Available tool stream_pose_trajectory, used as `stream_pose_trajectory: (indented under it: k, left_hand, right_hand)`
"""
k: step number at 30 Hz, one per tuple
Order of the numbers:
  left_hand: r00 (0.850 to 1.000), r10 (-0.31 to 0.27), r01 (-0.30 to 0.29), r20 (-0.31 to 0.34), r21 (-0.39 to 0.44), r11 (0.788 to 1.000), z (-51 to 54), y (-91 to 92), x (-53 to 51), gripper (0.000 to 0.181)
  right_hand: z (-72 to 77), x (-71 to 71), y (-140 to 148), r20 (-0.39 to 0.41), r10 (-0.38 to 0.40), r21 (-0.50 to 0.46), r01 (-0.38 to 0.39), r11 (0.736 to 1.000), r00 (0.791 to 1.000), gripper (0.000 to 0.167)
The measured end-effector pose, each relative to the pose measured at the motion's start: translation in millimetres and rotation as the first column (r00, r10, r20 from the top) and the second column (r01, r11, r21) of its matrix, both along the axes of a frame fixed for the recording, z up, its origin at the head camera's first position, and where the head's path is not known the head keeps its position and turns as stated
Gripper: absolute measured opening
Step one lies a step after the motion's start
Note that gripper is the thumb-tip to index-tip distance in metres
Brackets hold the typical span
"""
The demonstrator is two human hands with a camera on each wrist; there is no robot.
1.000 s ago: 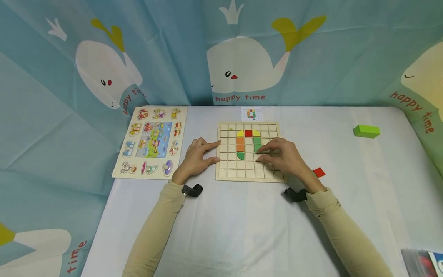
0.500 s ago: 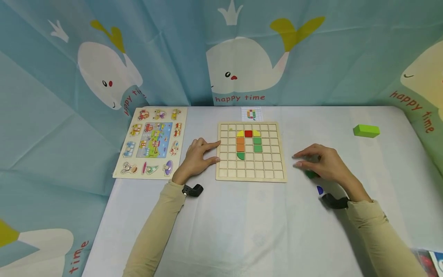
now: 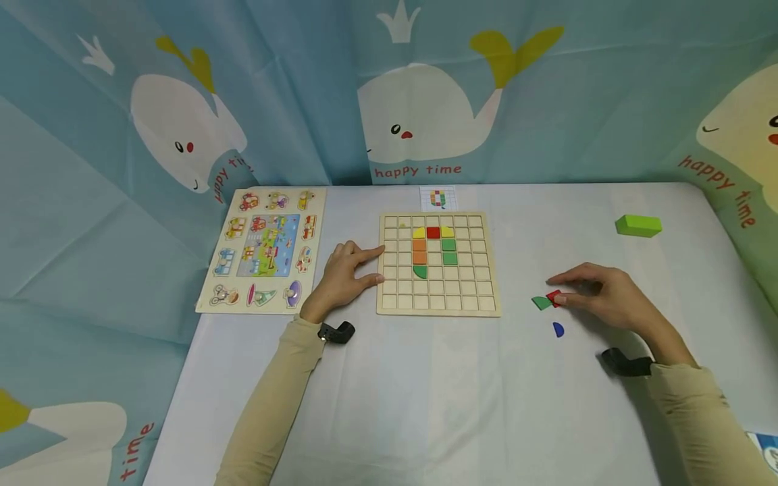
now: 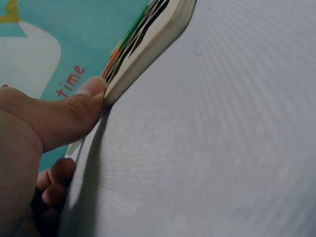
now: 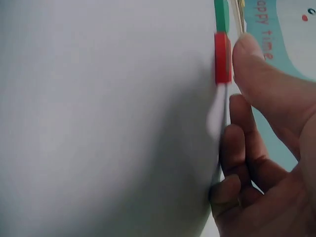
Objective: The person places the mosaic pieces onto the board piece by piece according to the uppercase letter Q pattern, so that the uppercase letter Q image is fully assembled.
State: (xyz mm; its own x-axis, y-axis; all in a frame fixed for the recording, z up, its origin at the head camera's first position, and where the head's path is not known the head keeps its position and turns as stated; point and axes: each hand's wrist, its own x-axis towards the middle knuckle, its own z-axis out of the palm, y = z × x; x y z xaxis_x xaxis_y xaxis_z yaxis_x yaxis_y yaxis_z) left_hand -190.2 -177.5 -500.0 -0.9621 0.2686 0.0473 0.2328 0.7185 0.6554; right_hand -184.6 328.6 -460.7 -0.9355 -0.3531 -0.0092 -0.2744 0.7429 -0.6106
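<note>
A wooden grid board [image 3: 446, 289] lies flat with colored tiles set in some squares: a red square [image 3: 433, 233], yellow, orange and green ones. My left hand [image 3: 342, 278] rests at its left edge, thumb and index finger stretched apart against the rim. Right of the board, my right hand [image 3: 614, 300] is over the table. Its thumb reaches a loose red tile [image 3: 552, 297], while the index finger stands apart beyond it. Touching or almost touching that tile is a green curved tile [image 3: 541, 303]. A blue curved tile [image 3: 558, 329] lies nearer the front.
A picture card [image 3: 438, 198] with a colored pattern sits behind the board. To the left lies a knob puzzle board [image 3: 261, 250]. A green block [image 3: 638, 226] stands at the back right. A printed curtain [image 3: 292, 101] hangs along the table's back edge.
From over the board, my right hand has moved right to the loose tiles, its thumb now at the red one. The left hand stays at the board's edge.
</note>
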Motion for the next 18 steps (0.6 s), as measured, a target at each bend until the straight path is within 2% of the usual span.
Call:
stream_pose_trajectory:
  k: [7,18]
  left_hand:
    - [1.000,0.000,0.000,-0.009,0.001,1.000,0.2,0.4,-0.5,0.062]
    - [1.000,0.001,-0.001,0.006,0.014,1.000,-1.2,-0.7,-0.9,0.062]
  right_hand:
    - [2.8,0.7,18.4,0.048,0.028,-0.002,-0.028,1.000,0.998,0.039]
    - [-5.3,0.1,14.3,0.016,0.032,-0.041,-0.031,0.999,0.999,0.039]
